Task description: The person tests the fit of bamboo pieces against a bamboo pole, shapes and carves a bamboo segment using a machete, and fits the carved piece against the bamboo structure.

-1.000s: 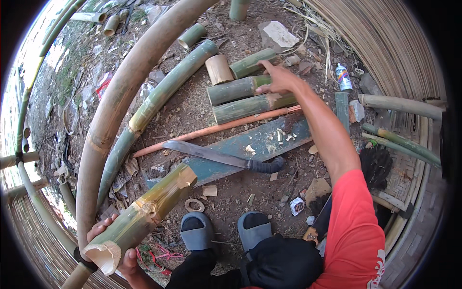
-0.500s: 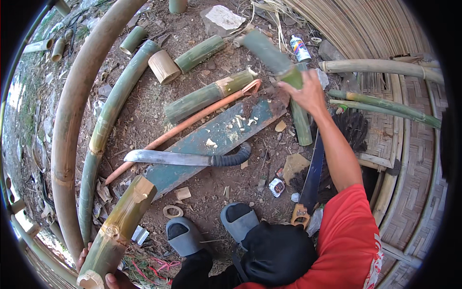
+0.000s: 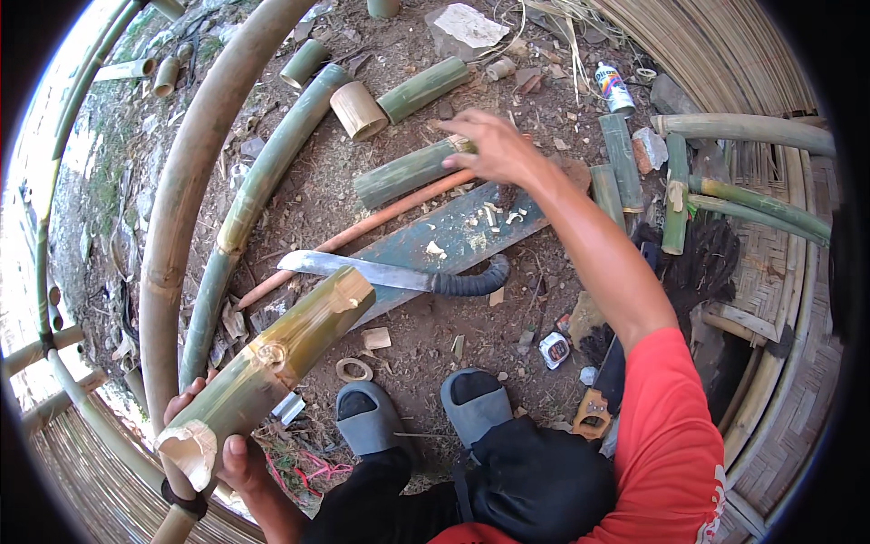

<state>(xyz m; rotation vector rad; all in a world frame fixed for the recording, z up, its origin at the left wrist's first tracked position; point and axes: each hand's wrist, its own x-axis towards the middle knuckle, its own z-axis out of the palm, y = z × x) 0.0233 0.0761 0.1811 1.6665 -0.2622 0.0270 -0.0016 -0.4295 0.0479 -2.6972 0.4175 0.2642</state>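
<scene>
A green-yellow bamboo section (image 3: 237, 388) with a knobby joint is tilted up in my left hand (image 3: 237, 464), whose thumb and fingers wrap its near, hollow end. My right hand (image 3: 497, 150) reaches forward, thumb and fingers apart, over the far end of a lying green bamboo piece (image 3: 399, 177). Whether it touches that piece I cannot tell. Between my hands, a machete (image 3: 362, 270) with a dark wrapped handle (image 3: 471, 277) lies across a blue-green board (image 3: 426, 249) scattered with pale shavings. Beside the board runs an orange rod (image 3: 362, 225).
Long bamboo poles (image 3: 168, 245) curve along the left. Short bamboo pieces (image 3: 620, 163) lie right of the board, others (image 3: 424, 89) beyond it. A handsaw (image 3: 593, 412) rests by my right leg. A spray can (image 3: 613, 88) stands far right, near woven bamboo panels (image 3: 797, 299).
My right hand has let go of a short green bamboo piece and moved left to the lying one. My left hand has raised its bamboo section inward. The view has shifted.
</scene>
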